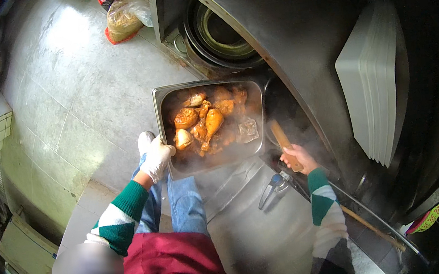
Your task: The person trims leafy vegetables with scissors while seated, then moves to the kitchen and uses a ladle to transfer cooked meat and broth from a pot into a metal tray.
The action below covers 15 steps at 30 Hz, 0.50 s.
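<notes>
My left hand, in a whitish glove, grips the near left edge of a rectangular stainless steel pan. Browned chicken drumsticks and other chicken pieces lie in it, with a clear wrapped packet at the right side. Steam blurs the pan's right and lower parts. Bare and to the right of the pan, my right hand is closed around a flat wooden handle. What the handle's far end joins is lost in steam and shadow.
Below the pan spreads a steel worktop with a faucet-like metal fitting. Nested dark pots sit on a low shelf at the top. Stacked white panels stand at the right. Bagged goods rest on the tiled floor.
</notes>
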{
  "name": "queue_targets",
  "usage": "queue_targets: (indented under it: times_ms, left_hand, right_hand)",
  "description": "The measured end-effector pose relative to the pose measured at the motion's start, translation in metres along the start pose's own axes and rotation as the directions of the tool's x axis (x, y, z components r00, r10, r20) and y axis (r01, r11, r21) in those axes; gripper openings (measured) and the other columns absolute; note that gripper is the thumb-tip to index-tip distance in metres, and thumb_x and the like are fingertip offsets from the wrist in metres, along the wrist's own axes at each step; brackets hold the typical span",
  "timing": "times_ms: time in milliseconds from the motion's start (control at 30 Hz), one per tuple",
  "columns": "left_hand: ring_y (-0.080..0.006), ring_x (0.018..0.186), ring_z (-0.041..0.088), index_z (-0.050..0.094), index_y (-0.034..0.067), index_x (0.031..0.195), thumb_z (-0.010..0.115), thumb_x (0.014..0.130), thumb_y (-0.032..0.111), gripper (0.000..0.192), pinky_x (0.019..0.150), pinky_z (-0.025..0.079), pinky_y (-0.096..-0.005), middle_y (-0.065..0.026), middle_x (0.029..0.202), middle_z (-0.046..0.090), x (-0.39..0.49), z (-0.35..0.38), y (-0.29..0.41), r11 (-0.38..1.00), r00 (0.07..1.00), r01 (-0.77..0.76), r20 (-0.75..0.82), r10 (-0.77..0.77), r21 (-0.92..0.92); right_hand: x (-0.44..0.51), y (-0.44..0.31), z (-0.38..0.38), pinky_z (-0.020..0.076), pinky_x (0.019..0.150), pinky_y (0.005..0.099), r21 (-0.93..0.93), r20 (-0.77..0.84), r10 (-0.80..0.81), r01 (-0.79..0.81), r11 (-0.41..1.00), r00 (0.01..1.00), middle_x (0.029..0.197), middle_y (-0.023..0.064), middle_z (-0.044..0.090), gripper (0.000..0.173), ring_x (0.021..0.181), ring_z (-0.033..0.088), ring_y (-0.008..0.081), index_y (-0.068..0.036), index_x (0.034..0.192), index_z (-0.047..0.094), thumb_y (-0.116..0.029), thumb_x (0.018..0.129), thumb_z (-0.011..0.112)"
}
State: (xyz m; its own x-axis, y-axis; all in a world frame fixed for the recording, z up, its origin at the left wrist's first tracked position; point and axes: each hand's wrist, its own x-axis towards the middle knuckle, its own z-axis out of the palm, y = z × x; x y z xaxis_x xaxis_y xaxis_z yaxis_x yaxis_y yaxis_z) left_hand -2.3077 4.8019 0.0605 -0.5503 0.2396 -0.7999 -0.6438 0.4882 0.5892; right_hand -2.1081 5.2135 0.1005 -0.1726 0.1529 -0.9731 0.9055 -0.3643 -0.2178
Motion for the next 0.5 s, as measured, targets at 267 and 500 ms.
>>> queue_targets:
  times_ms: [267,500]
  left_hand:
    - [-0.0173,0.074,0.056,0.059,-0.005,0.093,0.061,0.060,-0.012,0.033,0.063,0.049,-0.0301,-0.0040,0.081,0.060,0.033,0.002,-0.051,0.998,0.998,-0.067,-0.014,0.067,0.005]
    - [-0.0230,0.085,0.055,0.063,-0.002,0.100,0.060,0.066,-0.001,0.035,0.074,0.046,-0.0324,-0.0097,0.084,0.060,0.034,0.000,-0.054,0.985,0.994,-0.110,-0.004,0.111,0.134]
  right_hand:
    - [0.029,-0.002,0.016,0.0451,0.041,0.0304,-0.199,-0.268,0.071,-0.127,0.972,0.961,0.067,0.0043,0.058,0.035,0.050,0.055,0.0140,-0.007,0.088,0.056,-0.036,0.084,0.075]
    - [0.013,0.012,0.017,0.0433,0.040,0.0292,-0.154,-0.261,-0.048,0.007,0.988,0.964,0.063,0.0030,0.056,0.032,0.048,0.053,0.0125,-0.009,0.083,0.056,-0.035,0.085,0.075]
